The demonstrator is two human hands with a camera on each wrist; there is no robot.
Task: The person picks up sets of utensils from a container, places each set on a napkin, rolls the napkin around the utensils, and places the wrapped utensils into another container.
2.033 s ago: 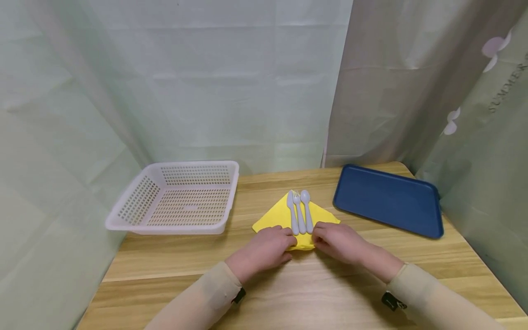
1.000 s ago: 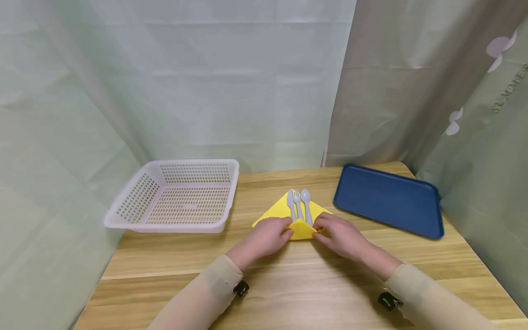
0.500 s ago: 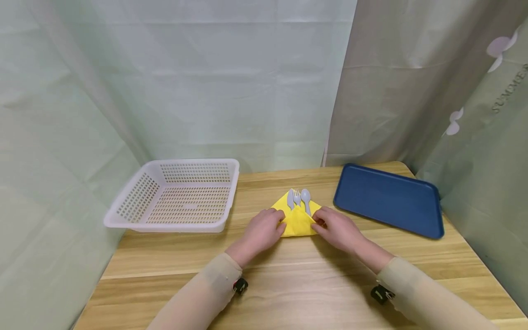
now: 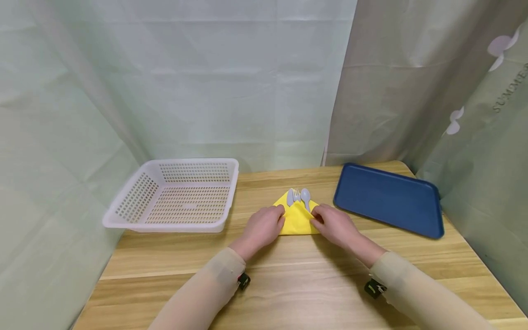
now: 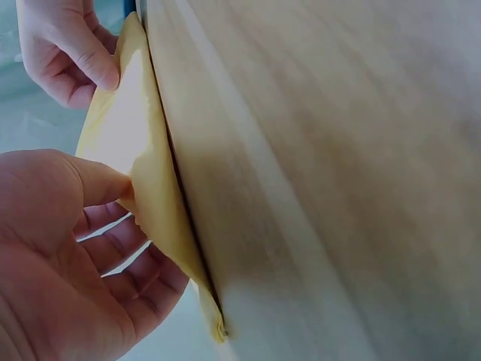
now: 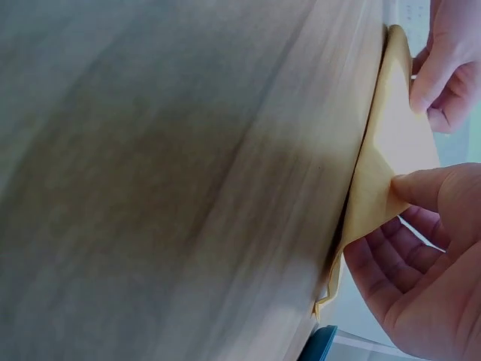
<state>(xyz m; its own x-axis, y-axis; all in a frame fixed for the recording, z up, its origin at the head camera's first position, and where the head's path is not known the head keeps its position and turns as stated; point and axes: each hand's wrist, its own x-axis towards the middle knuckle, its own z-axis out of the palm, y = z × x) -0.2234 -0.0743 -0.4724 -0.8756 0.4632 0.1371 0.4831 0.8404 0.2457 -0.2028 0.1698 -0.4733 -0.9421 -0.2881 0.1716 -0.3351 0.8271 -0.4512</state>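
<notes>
A yellow napkin [image 4: 298,223] lies on the table, its near part folded up over the handles of a knife [image 4: 290,197], a fork [image 4: 296,195] and a spoon [image 4: 305,197], all light grey-purple. Only their upper ends show above the fold. My left hand [image 4: 264,224] pinches the fold's left edge between thumb and fingers. On the other side, my right hand [image 4: 335,224] pinches the right edge. Both wrist views show a thumb on top of the napkin [image 5: 143,150], with the other fingers curled beside its edge.
To the left stands a white perforated plastic basket [image 4: 224,220]. A dark blue tray [image 4: 387,199] lies at the right on the wooden table [image 4: 288,288]. Light curtains [image 4: 214,91] hang close behind and at both sides.
Both hands have moved the napkin's near part upward and away from me over the cutlery. The handles, bare two seconds ago, are now covered.
</notes>
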